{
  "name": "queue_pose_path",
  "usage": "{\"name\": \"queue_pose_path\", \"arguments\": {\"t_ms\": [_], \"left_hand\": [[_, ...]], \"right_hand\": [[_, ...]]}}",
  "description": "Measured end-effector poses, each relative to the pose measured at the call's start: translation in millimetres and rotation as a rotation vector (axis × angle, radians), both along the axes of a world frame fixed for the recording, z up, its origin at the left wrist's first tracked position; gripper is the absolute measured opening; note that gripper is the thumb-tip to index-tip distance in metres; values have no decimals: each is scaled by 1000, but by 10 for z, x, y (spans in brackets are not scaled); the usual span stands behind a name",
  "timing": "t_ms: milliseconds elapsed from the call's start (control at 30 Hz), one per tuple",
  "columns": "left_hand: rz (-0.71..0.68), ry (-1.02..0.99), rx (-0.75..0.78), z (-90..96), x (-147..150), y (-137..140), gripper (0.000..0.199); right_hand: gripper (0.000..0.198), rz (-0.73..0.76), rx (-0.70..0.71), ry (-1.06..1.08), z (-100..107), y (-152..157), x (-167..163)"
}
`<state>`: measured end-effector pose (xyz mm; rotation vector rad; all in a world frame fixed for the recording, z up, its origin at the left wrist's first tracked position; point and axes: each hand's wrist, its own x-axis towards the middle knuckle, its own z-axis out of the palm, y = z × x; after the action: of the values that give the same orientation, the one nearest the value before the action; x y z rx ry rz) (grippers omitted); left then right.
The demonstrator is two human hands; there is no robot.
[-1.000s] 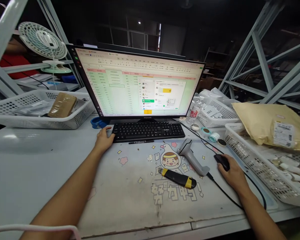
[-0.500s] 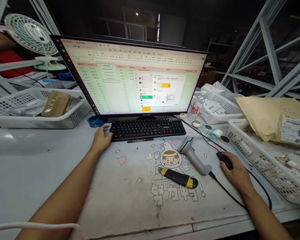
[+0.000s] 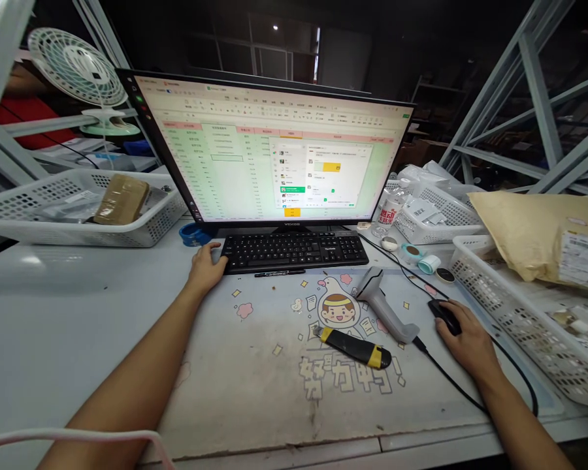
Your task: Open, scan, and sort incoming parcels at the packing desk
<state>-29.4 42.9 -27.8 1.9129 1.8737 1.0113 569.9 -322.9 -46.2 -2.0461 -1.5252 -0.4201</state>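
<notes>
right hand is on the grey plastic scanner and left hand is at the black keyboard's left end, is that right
Not the grey plastic scanner: the head view shows the right hand on the black computer mouse. The left hand is at the left end of the black keyboard.

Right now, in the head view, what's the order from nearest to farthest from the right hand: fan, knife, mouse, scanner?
From the right hand:
1. Mouse, touching the hand.
2. Scanner, just to its left.
3. Knife, farther left.
4. Fan, far back left.
</notes>
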Motion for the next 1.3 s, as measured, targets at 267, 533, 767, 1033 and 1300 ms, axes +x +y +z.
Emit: {"name": "queue_pose_path", "arguments": {"t_ms": [267,533,767,1033,1300], "left_hand": [[-166,129,53,27,-22,67,66],[-335,298,-212,351,-22,129,80],[-395,344,-271,458,60,219,81],[-352,337,-300,501,91,375,83],[-296,86,-52,138,23,314,71]], "right_hand": [[53,5,-16,36,29,-23,22],[63,-25,1,81,-17,7,78],[56,36,39,36,-42,-1,82],[50,42,19,32,-39,22,72],[50,18,22,-17,-34,31,39]]}}
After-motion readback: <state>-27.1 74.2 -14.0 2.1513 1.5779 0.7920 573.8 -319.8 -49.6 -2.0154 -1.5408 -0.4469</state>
